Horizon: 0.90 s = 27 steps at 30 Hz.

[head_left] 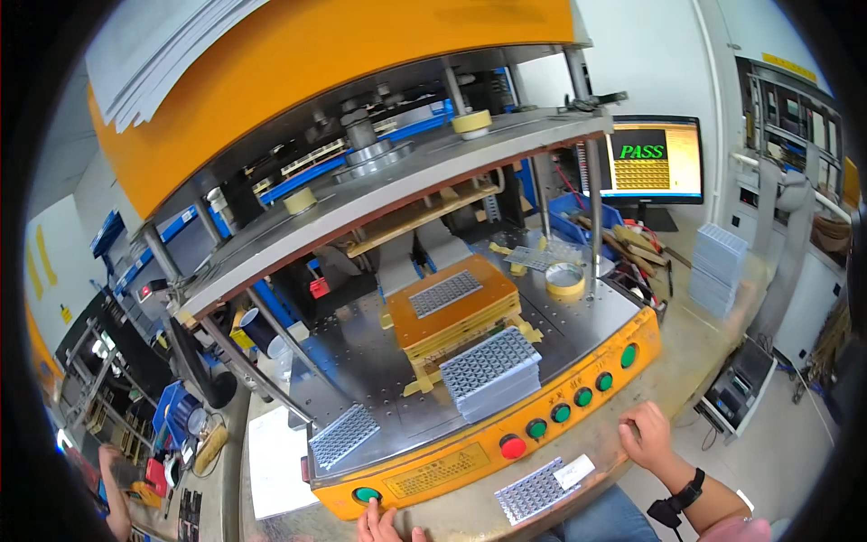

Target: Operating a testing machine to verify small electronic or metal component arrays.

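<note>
Clock positions from view centre: your left hand (384, 526) is just past 6, cut off by the lower edge, one finger out with its tip on the green button (367, 495) at the front-left end of the press (397, 479); the other visible fingers sit slightly apart, gripping nothing visible. Your right hand (646, 434) is at 4, by the table edge, fingers loosely curled; can't tell whether the tips press together, they're turned from view. Black wristband (679, 501) on that wrist. One perforated panel (445, 294) lies flat on the orange fixture (488, 312) at centre, beneath the raised upper plate (397, 172). Front panel stack (492, 375) on the press bed at 5, just beside the fixture; corner panel (345, 435) at 7, on the bed's front-left corner. Farther out at 5, the labelled panel (524, 497) lies on the table, white slip (574, 471) over one end, with the red button (512, 446) at its 11. Side stack (718, 266) at 3, tape roll (565, 281) nearer in, lit monitor (654, 172) at 2. Another person's arm (116, 506) shows at 8.
</note>
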Available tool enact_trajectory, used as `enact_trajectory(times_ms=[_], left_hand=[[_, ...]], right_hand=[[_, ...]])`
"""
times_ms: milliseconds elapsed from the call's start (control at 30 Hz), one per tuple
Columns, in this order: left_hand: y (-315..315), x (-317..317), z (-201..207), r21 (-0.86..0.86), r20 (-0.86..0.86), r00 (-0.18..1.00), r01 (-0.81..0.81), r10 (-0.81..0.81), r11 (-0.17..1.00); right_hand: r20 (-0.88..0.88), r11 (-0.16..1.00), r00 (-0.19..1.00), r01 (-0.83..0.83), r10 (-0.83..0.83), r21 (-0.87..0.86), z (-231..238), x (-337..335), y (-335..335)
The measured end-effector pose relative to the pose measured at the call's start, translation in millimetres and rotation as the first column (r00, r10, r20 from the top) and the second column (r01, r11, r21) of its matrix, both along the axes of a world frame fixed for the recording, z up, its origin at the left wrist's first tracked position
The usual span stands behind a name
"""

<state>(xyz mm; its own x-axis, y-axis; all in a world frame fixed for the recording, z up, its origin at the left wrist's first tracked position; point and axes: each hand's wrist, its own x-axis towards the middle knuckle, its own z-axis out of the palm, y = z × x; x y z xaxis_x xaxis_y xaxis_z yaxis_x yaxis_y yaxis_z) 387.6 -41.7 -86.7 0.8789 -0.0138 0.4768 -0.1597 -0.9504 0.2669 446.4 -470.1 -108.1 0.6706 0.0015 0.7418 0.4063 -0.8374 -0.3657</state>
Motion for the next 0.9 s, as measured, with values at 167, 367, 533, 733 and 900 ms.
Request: enact_trajectory(times_ms=[167, 367, 533, 733, 900], left_hand=[[0, 1, -2, -0.046, 0.029, 0.999, -0.025, 0.026, 0.999], [1, 0, -10, 0.008, 0.021, 0.996, -0.088, 0.088, 0.996], [-3, -3, -5, 0.021, 0.057, 0.992, -0.118, 0.116, 0.993], [-14, 1, 2, -0.035, 0.086, 0.987, -0.131, 0.134, 0.991], [-6, 8, -20, 0.057, 0.243, 0.961, -0.149, 0.131, 0.987]], right_hand=[[0.006, 0.999, 0.999, -0.033, 0.033, -0.014, -5, 4, -4], [-0.036, 0.994, 0.993, -0.108, 0.109, 0.030, 0, 3, -3], [-0.322, 0.848, 0.803, -0.384, 0.502, 0.364, 57, 14, 13], [-0.151, 0.315, 0.306, -0.948, 0.940, 0.037, 135, 23, 76], [-0.210, 0.090, 0.105, -0.993, 0.972, -0.080, 148, 20, 101]])
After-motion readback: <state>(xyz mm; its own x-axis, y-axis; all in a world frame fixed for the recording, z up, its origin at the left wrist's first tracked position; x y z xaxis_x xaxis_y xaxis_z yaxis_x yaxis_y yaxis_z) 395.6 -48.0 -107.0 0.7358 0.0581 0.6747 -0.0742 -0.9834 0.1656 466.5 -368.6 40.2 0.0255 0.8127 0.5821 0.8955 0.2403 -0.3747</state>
